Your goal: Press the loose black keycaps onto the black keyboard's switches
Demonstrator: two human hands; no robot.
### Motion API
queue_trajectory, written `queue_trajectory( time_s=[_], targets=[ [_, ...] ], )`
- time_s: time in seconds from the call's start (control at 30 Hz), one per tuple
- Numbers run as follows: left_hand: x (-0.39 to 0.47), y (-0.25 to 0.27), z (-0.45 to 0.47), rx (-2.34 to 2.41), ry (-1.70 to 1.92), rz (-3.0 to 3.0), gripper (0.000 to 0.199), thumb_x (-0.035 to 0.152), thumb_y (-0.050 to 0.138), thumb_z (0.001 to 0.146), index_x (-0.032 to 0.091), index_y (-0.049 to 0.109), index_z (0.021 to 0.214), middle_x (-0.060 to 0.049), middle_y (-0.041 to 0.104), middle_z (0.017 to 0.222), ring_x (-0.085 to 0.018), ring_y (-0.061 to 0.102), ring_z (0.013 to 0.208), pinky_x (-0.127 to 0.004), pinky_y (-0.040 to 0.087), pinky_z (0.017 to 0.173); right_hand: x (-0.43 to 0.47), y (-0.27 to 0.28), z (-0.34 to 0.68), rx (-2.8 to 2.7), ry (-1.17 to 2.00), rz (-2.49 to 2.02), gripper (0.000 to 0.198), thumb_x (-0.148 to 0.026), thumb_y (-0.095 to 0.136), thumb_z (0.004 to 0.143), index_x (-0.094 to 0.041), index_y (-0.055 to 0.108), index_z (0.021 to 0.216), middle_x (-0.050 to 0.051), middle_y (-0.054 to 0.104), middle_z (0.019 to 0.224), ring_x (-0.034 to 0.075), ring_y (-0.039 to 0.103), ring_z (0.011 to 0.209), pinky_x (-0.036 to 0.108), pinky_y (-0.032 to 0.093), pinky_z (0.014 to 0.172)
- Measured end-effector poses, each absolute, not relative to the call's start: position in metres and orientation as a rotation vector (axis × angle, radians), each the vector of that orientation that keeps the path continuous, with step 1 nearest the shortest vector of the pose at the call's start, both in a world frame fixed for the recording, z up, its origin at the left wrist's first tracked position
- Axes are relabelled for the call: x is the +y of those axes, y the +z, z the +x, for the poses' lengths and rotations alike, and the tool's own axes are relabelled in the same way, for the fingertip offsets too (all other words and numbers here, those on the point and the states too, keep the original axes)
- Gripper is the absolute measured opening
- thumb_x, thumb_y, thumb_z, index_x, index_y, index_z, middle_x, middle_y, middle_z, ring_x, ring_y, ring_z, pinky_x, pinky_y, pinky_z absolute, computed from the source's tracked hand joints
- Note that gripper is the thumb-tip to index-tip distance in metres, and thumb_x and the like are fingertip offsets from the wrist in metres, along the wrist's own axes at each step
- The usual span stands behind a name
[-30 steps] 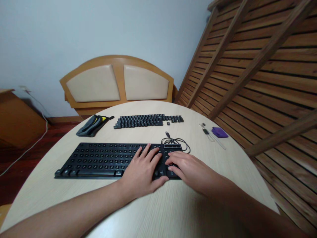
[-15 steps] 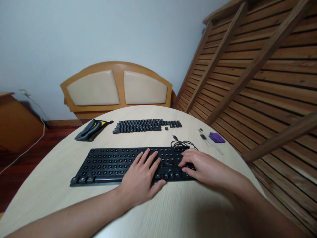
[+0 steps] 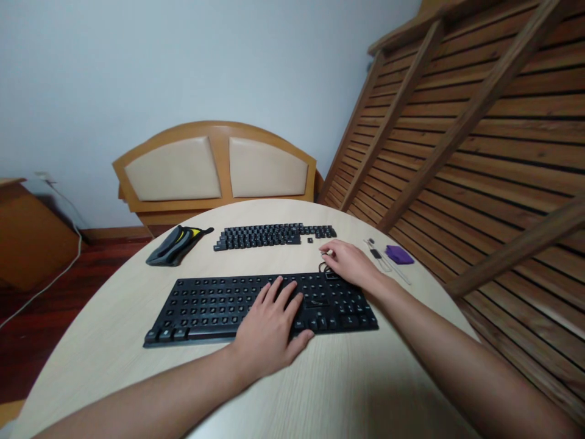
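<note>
A black keyboard lies across the near part of the table, most of its key positions without caps; the bottom row has caps, including the long space bar. My left hand rests on the keyboard right of its middle, fingers spread and thumb out. My right hand is beyond the keyboard's back edge, over its coiled cable, with thumb and forefinger slightly apart and no object visible between them. Just past those fingertips lies a single loose keycap. Behind it sit rows of removed black keycaps.
A grey, black and yellow pouch lies at the table's left. On the right are a wire tool, a thin white stick and a folded purple cloth. A slatted wooden panel leans beside the round table.
My right hand has left the keyboard's number pad and moved forward, above the cable. My left hand stays spread on the keyboard. The view has shifted slightly.
</note>
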State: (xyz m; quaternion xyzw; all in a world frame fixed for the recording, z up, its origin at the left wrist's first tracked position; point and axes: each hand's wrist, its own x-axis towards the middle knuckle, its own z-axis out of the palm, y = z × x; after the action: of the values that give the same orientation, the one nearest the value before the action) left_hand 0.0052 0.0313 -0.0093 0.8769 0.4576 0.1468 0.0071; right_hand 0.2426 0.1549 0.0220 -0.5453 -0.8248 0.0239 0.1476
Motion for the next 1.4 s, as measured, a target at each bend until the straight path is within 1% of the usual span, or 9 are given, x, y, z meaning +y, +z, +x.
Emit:
queue_trajectory(
  time_s=[0.13,0.3,0.37,0.5,0.67,0.77,0.93,1.1,1.4],
  targets=[
    [0.031,-0.008,0.005,1.432,0.47,2.738,0.064,0.061,0.044,0.096,0.017,0.053,0.142,-0.011,0.045,0.154,-0.038,0.032,0.145,-0.055,0.03,0.118,0.186,0.022,0.224,-2.404,-0.001,-1.66,0.034,-0.019,0.055,0.093,-0.017,0.064,0.126,0.012,0.064,0.129,0.027,0.062,0.115,0.034,0.046,0.097],
    [0.032,-0.008,0.005,1.43,0.462,2.727,0.065,0.061,0.044,0.096,0.017,0.053,0.142,-0.012,0.044,0.154,-0.038,0.032,0.145,-0.056,0.029,0.118,0.204,0.021,0.204,-2.404,-0.054,-1.755,0.037,-0.013,0.05,0.094,-0.015,0.061,0.13,0.016,0.061,0.132,0.028,0.061,0.117,0.036,0.045,0.1],
    [0.032,-0.009,0.005,1.432,0.461,2.727,0.065,0.062,0.043,0.096,0.017,0.053,0.142,-0.012,0.043,0.154,-0.038,0.031,0.145,-0.056,0.029,0.118,0.206,0.019,0.2,-2.406,-0.051,-1.785,0.034,-0.014,0.051,0.095,-0.014,0.062,0.127,0.017,0.061,0.131,0.027,0.062,0.114,0.037,0.047,0.1],
    [0.032,-0.008,0.005,1.429,0.487,2.739,0.064,0.061,0.044,0.096,0.017,0.053,0.141,-0.012,0.045,0.153,-0.038,0.032,0.145,-0.056,0.03,0.117,0.204,0.016,0.202,-2.419,-0.022,-1.802,0.03,-0.031,0.059,0.098,-0.016,0.061,0.123,0.012,0.062,0.126,0.024,0.064,0.107,0.044,0.053,0.092],
    [0.031,-0.008,0.005,1.416,0.51,2.76,0.063,0.059,0.045,0.096,0.015,0.054,0.14,-0.013,0.047,0.151,-0.038,0.034,0.144,-0.056,0.031,0.117,0.193,0.02,0.215,-2.404,0.023,-1.715,0.02,-0.016,0.058,0.094,-0.013,0.071,0.109,0.016,0.069,0.117,0.028,0.064,0.112,0.037,0.049,0.096],
    [0.031,-0.009,0.005,1.419,0.511,2.768,0.062,0.058,0.045,0.096,0.016,0.053,0.14,-0.014,0.047,0.152,-0.039,0.033,0.144,-0.057,0.031,0.116,0.176,0.028,0.221,-2.364,0.061,-1.645,0.023,-0.019,0.056,0.095,-0.016,0.071,0.112,0.014,0.071,0.117,0.027,0.065,0.113,0.036,0.048,0.096],
    [0.03,-0.008,0.006,1.428,0.473,2.775,0.062,0.057,0.046,0.096,0.014,0.054,0.14,-0.013,0.046,0.152,-0.039,0.033,0.144,-0.057,0.032,0.116,0.123,0.042,0.231,-2.365,0.21,-1.417,0.023,-0.026,0.054,0.098,-0.021,0.069,0.114,0.006,0.073,0.116,0.02,0.067,0.109,0.03,0.048,0.095],
    [0.03,-0.006,0.007,1.435,0.474,2.784,0.061,0.055,0.05,0.095,0.014,0.054,0.14,-0.014,0.047,0.151,-0.039,0.035,0.143,-0.057,0.033,0.115,0.083,0.046,0.245,-2.489,0.646,-1.059,0.02,-0.028,0.06,0.095,-0.021,0.07,0.11,0.005,0.074,0.108,0.019,0.067,0.1,0.032,0.048,0.091],
    [0.031,-0.008,0.005,1.434,0.484,2.805,0.061,0.056,0.051,0.094,0.014,0.055,0.139,-0.014,0.048,0.15,-0.039,0.036,0.142,-0.058,0.034,0.114,0.082,0.046,0.255,-2.596,0.745,-1.05,0.02,-0.03,0.063,0.092,-0.021,0.072,0.108,0.006,0.074,0.108,0.021,0.066,0.1,0.034,0.047,0.091]
  ],
)
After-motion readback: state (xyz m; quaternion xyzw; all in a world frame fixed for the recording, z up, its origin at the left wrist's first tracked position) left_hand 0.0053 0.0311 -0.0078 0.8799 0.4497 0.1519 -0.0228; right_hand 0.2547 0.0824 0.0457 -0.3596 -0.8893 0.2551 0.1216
